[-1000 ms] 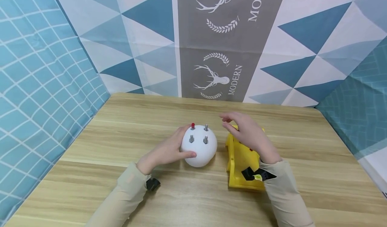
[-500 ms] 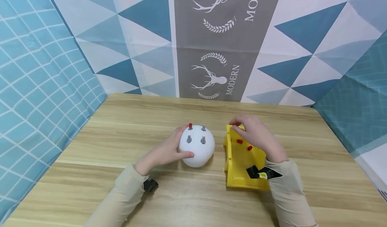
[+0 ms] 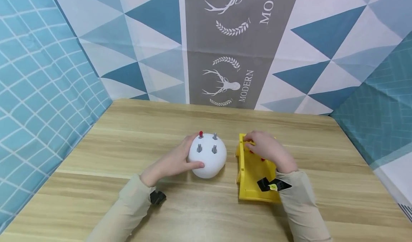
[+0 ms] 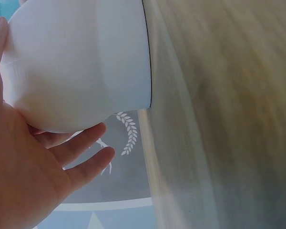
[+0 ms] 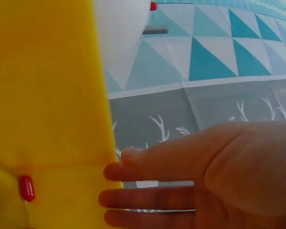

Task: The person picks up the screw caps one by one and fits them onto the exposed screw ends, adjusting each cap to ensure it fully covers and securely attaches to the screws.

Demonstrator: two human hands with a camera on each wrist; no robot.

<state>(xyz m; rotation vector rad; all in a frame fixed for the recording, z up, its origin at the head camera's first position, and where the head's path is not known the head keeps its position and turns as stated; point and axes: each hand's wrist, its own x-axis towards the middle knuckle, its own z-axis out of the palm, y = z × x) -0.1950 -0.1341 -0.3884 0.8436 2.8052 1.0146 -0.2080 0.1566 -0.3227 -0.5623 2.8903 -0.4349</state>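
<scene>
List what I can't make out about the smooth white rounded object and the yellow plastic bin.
Head view: the far right part of the yellow plastic bin, hidden by the right grip, so its small glossy red pieces can't be counted.
Right wrist view: the bin again, blurred and cut off by the left edge.
Left wrist view: part of the smooth white rounded object, cut off by the top edge.

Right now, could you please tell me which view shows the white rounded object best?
The head view, because most of the white rounded object and its four posts show there. The left wrist view shows only part of its side; the right wrist view, just a part beyond the yellow bin.
</scene>
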